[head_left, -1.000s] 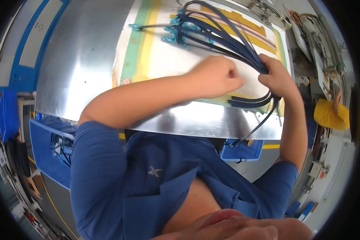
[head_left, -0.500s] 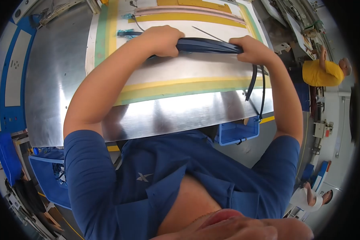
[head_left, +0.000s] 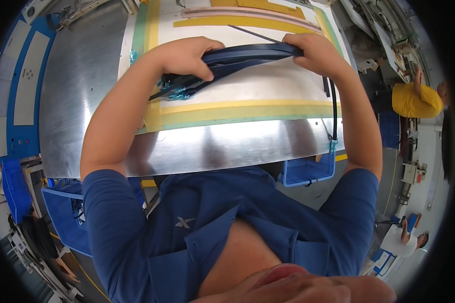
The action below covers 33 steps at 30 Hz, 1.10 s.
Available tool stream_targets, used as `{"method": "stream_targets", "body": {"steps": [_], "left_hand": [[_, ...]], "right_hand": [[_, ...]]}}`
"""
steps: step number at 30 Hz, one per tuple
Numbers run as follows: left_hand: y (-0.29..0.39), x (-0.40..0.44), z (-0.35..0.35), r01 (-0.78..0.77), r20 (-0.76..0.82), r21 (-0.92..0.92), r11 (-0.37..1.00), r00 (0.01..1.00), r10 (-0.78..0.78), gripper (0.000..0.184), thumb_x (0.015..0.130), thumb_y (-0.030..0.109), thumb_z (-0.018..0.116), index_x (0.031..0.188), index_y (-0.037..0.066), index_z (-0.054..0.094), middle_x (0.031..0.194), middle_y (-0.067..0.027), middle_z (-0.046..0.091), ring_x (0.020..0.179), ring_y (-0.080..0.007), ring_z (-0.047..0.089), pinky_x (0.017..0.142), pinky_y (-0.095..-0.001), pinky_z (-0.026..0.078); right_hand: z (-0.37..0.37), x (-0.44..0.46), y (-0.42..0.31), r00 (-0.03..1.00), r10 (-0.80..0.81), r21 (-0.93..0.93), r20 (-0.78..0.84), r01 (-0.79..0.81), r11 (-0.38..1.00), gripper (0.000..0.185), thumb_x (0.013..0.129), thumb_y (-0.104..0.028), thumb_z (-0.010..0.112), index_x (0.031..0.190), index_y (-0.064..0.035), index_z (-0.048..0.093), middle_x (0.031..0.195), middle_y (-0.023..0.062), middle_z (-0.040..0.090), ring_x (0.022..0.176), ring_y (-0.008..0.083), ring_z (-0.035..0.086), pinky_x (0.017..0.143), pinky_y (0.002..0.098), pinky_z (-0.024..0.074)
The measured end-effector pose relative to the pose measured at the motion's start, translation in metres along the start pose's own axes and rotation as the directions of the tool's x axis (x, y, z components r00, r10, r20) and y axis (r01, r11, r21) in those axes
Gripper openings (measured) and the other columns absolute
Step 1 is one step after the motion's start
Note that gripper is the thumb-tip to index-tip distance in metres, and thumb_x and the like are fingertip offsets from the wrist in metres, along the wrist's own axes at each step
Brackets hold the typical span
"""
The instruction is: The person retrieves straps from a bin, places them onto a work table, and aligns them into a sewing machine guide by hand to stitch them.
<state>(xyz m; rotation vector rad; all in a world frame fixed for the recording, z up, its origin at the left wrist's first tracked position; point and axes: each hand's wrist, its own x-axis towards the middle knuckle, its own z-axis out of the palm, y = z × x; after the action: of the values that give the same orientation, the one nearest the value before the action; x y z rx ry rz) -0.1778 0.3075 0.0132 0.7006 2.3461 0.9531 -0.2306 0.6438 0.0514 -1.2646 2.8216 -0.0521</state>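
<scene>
A bundle of long, flat, dark blue-black strips [head_left: 253, 52] stretches between my two hands above the white work surface. My left hand [head_left: 189, 56] curls loosely round its left part, thumb below and fingers above. Past the left palm the strips fan out, and light-blue threads or frayed material [head_left: 178, 93] show at their ends. My right hand [head_left: 311, 51] is closed on the right part of the bundle. One thin strip [head_left: 253, 34] sticks out up and left from there. Below the right hand, strip ends [head_left: 333, 111] hang down, one with a light-blue tip.
The white board [head_left: 258, 93] has yellow and green tape borders and lies on a shiny metal table [head_left: 217, 146]. Yellow and pinkish bars [head_left: 247, 17] lie at the back. Blue bins [head_left: 308, 171] stand below the front edge. Two people [head_left: 417, 100] are off to the right.
The left end of the bundle has swung down toward me, and its strips have spread. My left hand has moved left and its grip has loosened. My right hand still grips the bundle.
</scene>
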Motion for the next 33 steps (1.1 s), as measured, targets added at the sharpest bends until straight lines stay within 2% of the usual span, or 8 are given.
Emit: {"method": "stream_targets", "body": {"steps": [3, 6, 10, 19, 23, 25, 29, 33], "left_hand": [[0.0, -0.011, -0.008, -0.003, 0.037, 0.009, 1.0, 0.999, 0.002, 0.057, 0.07, 0.014, 0.078, 0.124, 0.0, 0.064, 0.103, -0.0178, 0.071, 0.096, -0.0294, 0.067, 0.091, -0.0357, 0.051], [0.02, -0.02, -0.012, 0.366, -0.15, 0.395, 0.843, 0.931, -0.334, 0.063, 0.071, 0.026, 0.084, 0.124, -0.001, 0.063, 0.1, -0.0222, 0.073, 0.098, -0.0354, 0.071, 0.091, -0.0397, 0.054], [-0.003, -0.014, 0.02, 0.288, -0.311, 0.662, 0.692, 0.946, -0.096, 0.074, 0.076, 0.053, 0.081, 0.126, 0.003, 0.061, 0.108, -0.0184, 0.069, 0.107, -0.0366, 0.065, 0.094, -0.0432, 0.05], [-0.009, -0.001, 0.051, 0.187, -0.35, 0.575, 0.796, 0.936, 0.033, 0.056, 0.088, 0.048, 0.072, 0.122, 0.005, 0.059, 0.115, -0.0158, 0.066, 0.112, -0.0342, 0.063, 0.095, -0.0449, 0.046], [0.0, 0.006, 0.057, 0.198, -0.352, 0.576, 0.793, 0.936, 0.022, 0.053, 0.091, 0.046, 0.07, 0.123, 0.005, 0.059, 0.116, -0.0157, 0.066, 0.112, -0.0349, 0.062, 0.095, -0.0448, 0.046], [0.008, 0.017, 0.063, 0.202, -0.352, 0.577, 0.791, 0.936, 0.018, 0.057, 0.091, 0.048, 0.07, 0.126, 0.005, 0.058, 0.119, -0.0166, 0.065, 0.114, -0.0348, 0.062, 0.096, -0.0454, 0.046], [0.021, 0.045, 0.084, 0.16, -0.434, 0.51, 0.845, 0.896, 0.092, 0.072, 0.091, 0.054, 0.07, 0.137, 0.001, 0.054, 0.132, -0.0208, 0.061, 0.123, -0.034, 0.06, 0.1, -0.0464, 0.046], [0.061, 0.074, 0.082, -0.33, -0.441, 0.241, 0.913, 0.8, 0.406, 0.066, 0.093, 0.051, 0.07, 0.139, 0.004, 0.057, 0.134, -0.021, 0.06, 0.117, -0.0304, 0.061, 0.094, -0.0408, 0.05]], "right_hand": [[0.002, 0.0, -0.001, 1.0, 0.002, 0.001, -0.02, -0.002, 1.0, 0.034, 0.078, -0.006, 0.063, 0.111, -0.0098, 0.064, 0.099, 0.0179, 0.069, 0.096, 0.0396, 0.065, 0.083, 0.0479, 0.0513], [0.016, 0.008, 0.006, 1.0, 0.017, -0.015, 0.001, -0.017, 1.0, 0.033, 0.078, -0.008, 0.065, 0.111, -0.0088, 0.065, 0.099, 0.0194, 0.069, 0.097, 0.0408, 0.064, 0.084, 0.0474, 0.0511], [0.039, 0.015, 0.02, 0.995, 0.079, 0.057, 0.066, -0.082, 0.995, 0.035, 0.082, -0.023, 0.076, 0.113, -0.0079, 0.068, 0.099, 0.0161, 0.071, 0.098, 0.0382, 0.065, 0.084, 0.0453, 0.0517], [0.03, 0.038, 0.019, 0.976, 0.205, 0.327, 0.07, -0.216, 0.92, 0.026, 0.093, -0.03, 0.075, 0.104, -0.0068, 0.074, 0.089, 0.0094, 0.071, 0.084, 0.0232, 0.065, 0.079, 0.0363, 0.0503], [-0.007, 0.033, 0.049, 0.953, 0.152, 0.372, -0.262, -0.045, 0.927, 0.021, 0.096, -0.023, 0.072, 0.1, -0.003, 0.071, 0.082, 0.0061, 0.066, 0.075, 0.0171, 0.059, 0.066, 0.0316, 0.0474], [-0.077, 0.026, 0.021, 0.873, 0.425, 0.51, -0.239, -0.26, 0.82, 0.03, 0.098, -0.023, 0.072, 0.115, 0.0, 0.065, 0.08, 0.0022, 0.068, 0.07, 0.0157, 0.065, 0.063, 0.0296, 0.0521], [-0.153, 0.012, -0.05, 0.693, 0.475, 0.673, -0.543, 0.021, 0.739, 0.013, 0.102, -0.014, 0.065, 0.091, -0.0069, 0.063, 0.065, -0.0039, 0.056, 0.05, 0.0012, 0.048, 0.043, 0.016, 0.0357], [-0.182, 0.009, -0.067, 0.54, 0.185, 0.494, -0.821, 0.51, 0.704, 0.016, 0.102, -0.018, 0.065, 0.098, -0.003, 0.065, 0.069, -0.0016, 0.06, 0.051, 0.0021, 0.052, 0.039, 0.0156, 0.0368]]}}
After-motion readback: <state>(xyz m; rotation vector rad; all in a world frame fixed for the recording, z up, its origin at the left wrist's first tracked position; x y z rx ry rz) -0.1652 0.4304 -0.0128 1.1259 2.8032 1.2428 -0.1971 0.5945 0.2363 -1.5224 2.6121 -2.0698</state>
